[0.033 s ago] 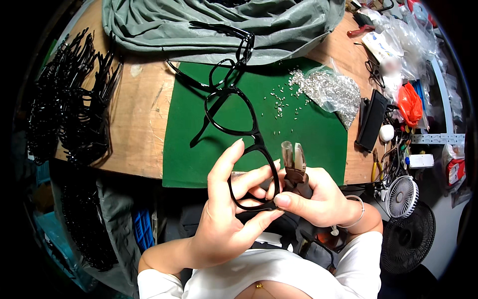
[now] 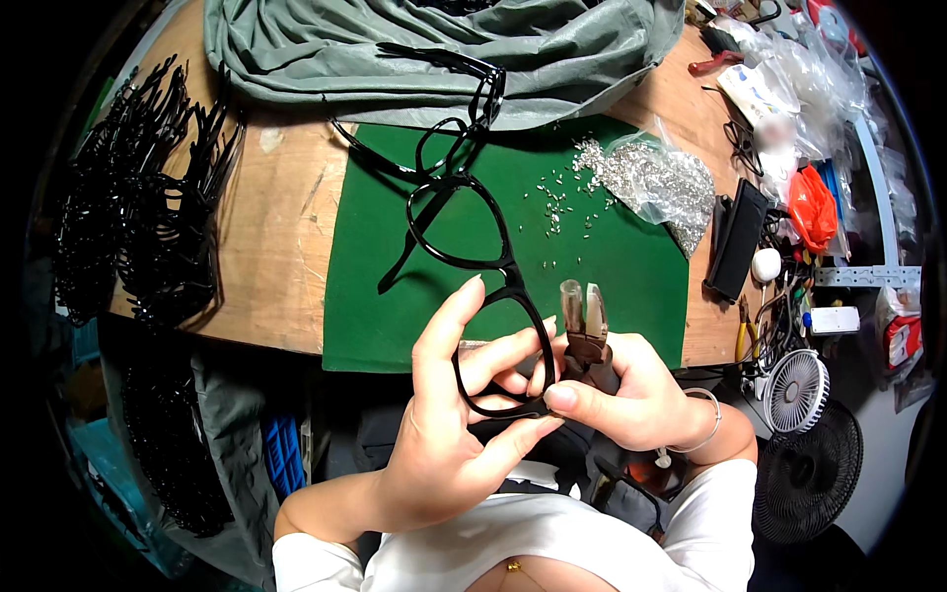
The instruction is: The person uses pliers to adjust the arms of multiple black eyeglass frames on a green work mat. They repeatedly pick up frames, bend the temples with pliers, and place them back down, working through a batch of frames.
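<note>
My left hand [image 2: 444, 424] grips a black glasses frame [image 2: 505, 261] by its nearer rim, fingers and thumb curled round it. My right hand [image 2: 631, 395] is closed on pliers [image 2: 584, 326] with pale jaws pointing up, and its thumb also touches the frame's lower corner. The frame's farther rim lies over a green mat [image 2: 375, 316]. More black frames [image 2: 439, 148] are at the mat's back edge. Small silver pieces [image 2: 552, 207] are scattered on the mat beside a clear bag [image 2: 671, 197] full of them.
Piles of black frames [image 2: 148, 207] lie left on the wooden table [image 2: 281, 247], grey-green cloth [image 2: 424, 25] at the back. At right: a black phone-like slab [image 2: 732, 242], red plastic bag [image 2: 811, 207], yellow-handled tool [image 2: 745, 335], white fan [image 2: 794, 390] and black fan [image 2: 807, 474].
</note>
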{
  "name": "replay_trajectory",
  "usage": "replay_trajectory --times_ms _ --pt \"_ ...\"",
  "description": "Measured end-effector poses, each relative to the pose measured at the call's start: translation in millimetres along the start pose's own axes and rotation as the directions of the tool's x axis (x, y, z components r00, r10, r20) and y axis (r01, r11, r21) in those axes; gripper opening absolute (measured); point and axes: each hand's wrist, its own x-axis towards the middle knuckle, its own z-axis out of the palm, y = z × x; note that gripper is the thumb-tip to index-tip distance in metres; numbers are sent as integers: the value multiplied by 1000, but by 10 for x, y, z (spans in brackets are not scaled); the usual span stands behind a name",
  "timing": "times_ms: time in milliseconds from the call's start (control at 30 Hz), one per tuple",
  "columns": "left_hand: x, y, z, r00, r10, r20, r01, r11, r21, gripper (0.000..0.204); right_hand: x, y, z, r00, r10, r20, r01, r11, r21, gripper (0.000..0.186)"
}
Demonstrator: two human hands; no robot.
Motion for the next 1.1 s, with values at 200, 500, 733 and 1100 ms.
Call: replay_trajectory --times_ms 200,500,733,1100 --pt "4 -8 18 1000 12 3 -12 1000 11 89 -22 21 6 999 33 -12 -31 993 113 16" --pt "-4 -71 13 999 29 -17 -27 993 114 87 -13 51 4 999 -6 -35 5 999 -38 13" --pt "-8 -94 7 998 59 -12 -57 992 112 86 5 39 35 999 38 -27 -37 998 49 15" --pt "-99 123 -150 996 -71 -54 68 997 -40 96 -101 -31 -246 975 99 199 -40 959 -282 30"
